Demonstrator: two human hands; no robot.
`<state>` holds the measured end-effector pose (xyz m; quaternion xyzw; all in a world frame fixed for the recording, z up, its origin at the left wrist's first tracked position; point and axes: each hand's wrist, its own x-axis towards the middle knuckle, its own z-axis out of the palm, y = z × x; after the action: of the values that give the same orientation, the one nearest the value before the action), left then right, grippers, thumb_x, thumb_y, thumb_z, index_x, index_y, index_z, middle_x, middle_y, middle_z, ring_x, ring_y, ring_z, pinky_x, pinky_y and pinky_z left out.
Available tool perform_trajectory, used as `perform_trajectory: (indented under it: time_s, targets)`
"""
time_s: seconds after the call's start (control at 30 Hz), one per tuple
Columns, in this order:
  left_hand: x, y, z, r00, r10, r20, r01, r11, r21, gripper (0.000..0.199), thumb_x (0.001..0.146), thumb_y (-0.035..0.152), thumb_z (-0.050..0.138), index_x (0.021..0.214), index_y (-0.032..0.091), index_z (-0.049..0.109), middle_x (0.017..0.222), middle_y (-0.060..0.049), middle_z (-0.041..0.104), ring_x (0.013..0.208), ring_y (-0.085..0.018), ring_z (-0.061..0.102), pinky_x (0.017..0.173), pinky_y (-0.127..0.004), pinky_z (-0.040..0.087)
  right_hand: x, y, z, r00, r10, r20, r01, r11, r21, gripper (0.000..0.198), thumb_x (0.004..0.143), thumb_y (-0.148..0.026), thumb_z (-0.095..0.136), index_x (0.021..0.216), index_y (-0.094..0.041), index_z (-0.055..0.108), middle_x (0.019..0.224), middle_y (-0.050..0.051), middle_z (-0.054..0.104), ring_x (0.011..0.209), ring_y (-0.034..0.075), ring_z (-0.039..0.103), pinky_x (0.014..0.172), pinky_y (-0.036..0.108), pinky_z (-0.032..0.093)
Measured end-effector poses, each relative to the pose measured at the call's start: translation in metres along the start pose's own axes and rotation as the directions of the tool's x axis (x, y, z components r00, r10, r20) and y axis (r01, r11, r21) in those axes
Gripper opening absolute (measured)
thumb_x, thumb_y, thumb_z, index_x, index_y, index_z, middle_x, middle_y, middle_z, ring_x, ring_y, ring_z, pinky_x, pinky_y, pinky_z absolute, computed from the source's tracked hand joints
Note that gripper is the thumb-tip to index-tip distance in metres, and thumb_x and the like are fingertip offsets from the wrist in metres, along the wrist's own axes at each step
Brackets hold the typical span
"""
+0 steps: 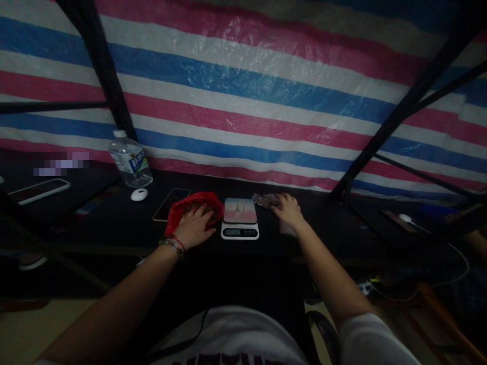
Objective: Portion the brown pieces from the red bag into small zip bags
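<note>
My left hand [195, 226] rests in a red plastic bag [174, 214], its fingers spread over small brown pieces [207, 213] whose kind is unclear. To the right stands a white kitchen scale [240, 218] with a display along its front edge; pale marks show on its plate. Past the scale, my right hand [289, 210] has its thumb and fingers closed at the end of a little clear plastic packet [271, 199] with dark contents. Another such packet [261, 201] lies beside it. Under my right wrist is a pale, flat piece [287, 229].
A clear plastic bottle [131, 161] and a white rounded case [139, 194] stand at the back left. A phone [172, 203] lies partly behind the red bag. Dark metal frame bars [371, 137] slant down on both sides before a striped plastic sheet [243, 91].
</note>
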<state>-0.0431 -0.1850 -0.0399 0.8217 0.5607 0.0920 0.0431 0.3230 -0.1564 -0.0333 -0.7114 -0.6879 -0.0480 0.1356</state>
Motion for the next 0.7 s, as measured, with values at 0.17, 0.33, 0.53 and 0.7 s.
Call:
perform_trajectory:
  time_s: [0.17,0.33,0.53,0.7]
  targets:
    - [-0.002,0.010,-0.012,0.990,0.001,-0.141,-0.003,1.000,-0.017,0.050,0.080,0.044,0.050,0.126,0.023,0.052,0.138,-0.008,0.044,0.125,-0.030,0.040,0.104,-0.043,0.032,0.040,-0.012,0.012,0.979,0.050,0.196,-0.047,0.999,-0.022,0.052,0.079,-0.041,0.053,0.130,-0.028,0.047,0.124,0.011,0.054,0.108,0.032,0.053,0.085,0.045,0.044]
    - [-0.007,0.029,-0.032,0.942,0.063,-0.329,-0.114,0.984,-0.139,0.032,0.085,0.033,0.044,0.110,0.021,0.062,0.121,-0.006,0.059,0.115,-0.024,0.050,0.104,-0.038,0.034,0.049,-0.007,0.004,0.983,0.065,0.172,-0.084,0.991,0.105,0.031,0.085,-0.030,0.046,0.108,-0.020,0.064,0.103,0.011,0.066,0.097,0.024,0.060,0.083,0.034,0.045]
    - [-0.016,0.045,-0.037,0.893,0.056,-0.447,-0.269,0.861,-0.431,0.031,0.085,0.033,0.048,0.108,0.016,0.060,0.109,-0.009,0.064,0.099,-0.022,0.059,0.092,-0.038,0.045,0.017,-0.049,-0.027,0.980,0.189,-0.055,-0.026,0.401,0.916,0.031,0.079,-0.041,0.053,0.095,-0.017,0.065,0.095,0.007,0.067,0.083,0.019,0.062,0.072,0.033,0.050]
    - [-0.029,0.070,-0.032,0.977,0.072,-0.202,-0.206,0.568,-0.797,0.043,0.082,0.041,0.053,0.116,0.013,0.054,0.100,-0.009,0.066,0.072,-0.016,0.063,0.068,-0.029,0.053,-0.044,-0.125,-0.050,0.992,0.051,0.115,-0.104,-0.191,0.976,0.030,0.067,-0.041,0.071,0.086,-0.019,0.064,0.076,-0.001,0.064,0.064,0.011,0.058,0.053,0.021,0.045]
